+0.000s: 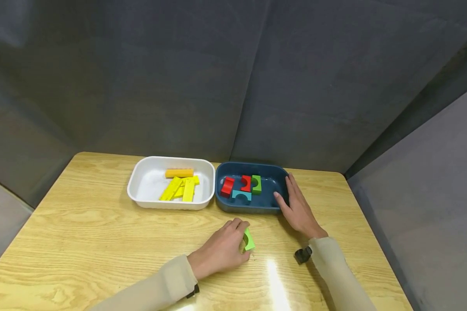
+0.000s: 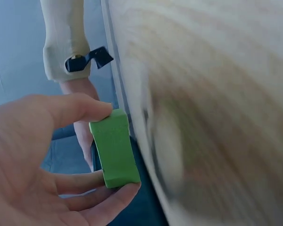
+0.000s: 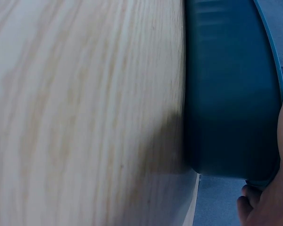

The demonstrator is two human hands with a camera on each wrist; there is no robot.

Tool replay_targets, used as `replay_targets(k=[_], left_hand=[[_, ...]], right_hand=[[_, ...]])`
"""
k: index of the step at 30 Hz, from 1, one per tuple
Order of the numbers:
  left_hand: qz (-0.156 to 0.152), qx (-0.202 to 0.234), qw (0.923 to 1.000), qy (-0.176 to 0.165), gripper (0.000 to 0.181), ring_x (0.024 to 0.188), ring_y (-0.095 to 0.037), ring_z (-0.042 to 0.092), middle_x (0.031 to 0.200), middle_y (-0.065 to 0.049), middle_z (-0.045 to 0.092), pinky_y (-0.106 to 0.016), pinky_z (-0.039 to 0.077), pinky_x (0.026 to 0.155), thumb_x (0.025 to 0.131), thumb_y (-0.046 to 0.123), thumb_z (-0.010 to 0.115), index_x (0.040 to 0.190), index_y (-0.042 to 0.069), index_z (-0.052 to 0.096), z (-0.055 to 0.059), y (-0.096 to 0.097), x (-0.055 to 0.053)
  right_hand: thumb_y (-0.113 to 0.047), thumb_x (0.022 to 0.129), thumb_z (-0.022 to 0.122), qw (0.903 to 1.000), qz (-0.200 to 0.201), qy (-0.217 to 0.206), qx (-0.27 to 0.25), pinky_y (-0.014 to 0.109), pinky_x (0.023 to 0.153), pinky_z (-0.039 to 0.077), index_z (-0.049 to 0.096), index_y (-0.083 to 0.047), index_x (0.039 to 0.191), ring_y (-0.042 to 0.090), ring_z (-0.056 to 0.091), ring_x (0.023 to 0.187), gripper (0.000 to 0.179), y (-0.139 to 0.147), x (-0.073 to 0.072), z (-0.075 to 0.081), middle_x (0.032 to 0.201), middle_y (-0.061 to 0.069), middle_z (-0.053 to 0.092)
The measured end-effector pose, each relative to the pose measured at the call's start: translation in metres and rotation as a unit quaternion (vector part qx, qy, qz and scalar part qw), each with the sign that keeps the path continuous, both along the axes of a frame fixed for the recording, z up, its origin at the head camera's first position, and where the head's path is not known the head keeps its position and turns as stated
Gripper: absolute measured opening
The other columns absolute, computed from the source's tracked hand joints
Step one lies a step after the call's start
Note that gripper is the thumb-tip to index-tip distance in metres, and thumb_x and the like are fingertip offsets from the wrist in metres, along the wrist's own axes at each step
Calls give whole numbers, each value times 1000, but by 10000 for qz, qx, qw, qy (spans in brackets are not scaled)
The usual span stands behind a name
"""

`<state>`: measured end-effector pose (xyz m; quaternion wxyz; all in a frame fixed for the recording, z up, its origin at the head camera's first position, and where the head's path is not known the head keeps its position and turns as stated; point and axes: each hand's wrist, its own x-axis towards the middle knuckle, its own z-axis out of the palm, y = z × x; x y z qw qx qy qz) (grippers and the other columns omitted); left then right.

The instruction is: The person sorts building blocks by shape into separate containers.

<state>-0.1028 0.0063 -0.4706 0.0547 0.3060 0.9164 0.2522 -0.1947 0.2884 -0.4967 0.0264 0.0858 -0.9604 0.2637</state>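
My left hand [image 1: 221, 247] holds a light green block [image 1: 250, 241] with a rounded notch, just above the table in front of the blue bin. In the left wrist view the thumb presses one end of this block [image 2: 115, 149] and fingertips the other. At the right end of the dark blue bin [image 1: 253, 210], my right hand [image 1: 300, 214] grips the rim, thumb on the inner side and fingers outside. Inside that bin lie two red notched blocks [image 1: 227, 187], a green one [image 1: 256, 185] and a light blue one [image 1: 241, 195].
A white bin [image 1: 140, 199] stands against the blue bin's left side. It contains several yellow bars [image 1: 188, 190] and an orange-yellow bar [image 1: 179, 173]. Both bins are near the back edge of the wooden table [image 1: 101, 242]. Grey cloth walls [image 1: 171, 77] rise behind and beside it.
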Motion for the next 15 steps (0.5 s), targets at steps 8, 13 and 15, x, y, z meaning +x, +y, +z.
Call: replay_targets(k=[8, 13, 15], left_hand=[[51, 190, 9997, 118, 68, 116, -23, 59, 131, -10, 62, -36, 57, 102, 91, 31, 84, 145, 0, 59, 12, -12, -8], [38, 189, 9995, 264, 69, 112, -22, 59, 132, -9, 61, -34, 58, 99, 90, 31, 85, 145, 0, 59, 18, -14, -11], [33, 195, 9992, 335, 68, 111, -22, 59, 132, -9, 62, -34, 58, 99, 90, 31, 85, 145, 1, 59, 20, -14, -12]], right_hand=[[-57, 113, 42, 10000, 14, -2, -6, 64, 130, 16, 8, -6, 173, 37, 8, 166, 86, 0, -1, 0, 181, 5, -4], [-58, 112, 42, 10000, 27, 7, -27, 64, 130, 16, 8, -5, 173, 37, 8, 166, 87, 0, 0, 0, 181, 5, -4], [-58, 112, 42, 10000, 25, 6, -32, 64, 130, 16, 9, -5, 173, 37, 9, 166, 87, 1, 0, 0, 181, 5, -4]])
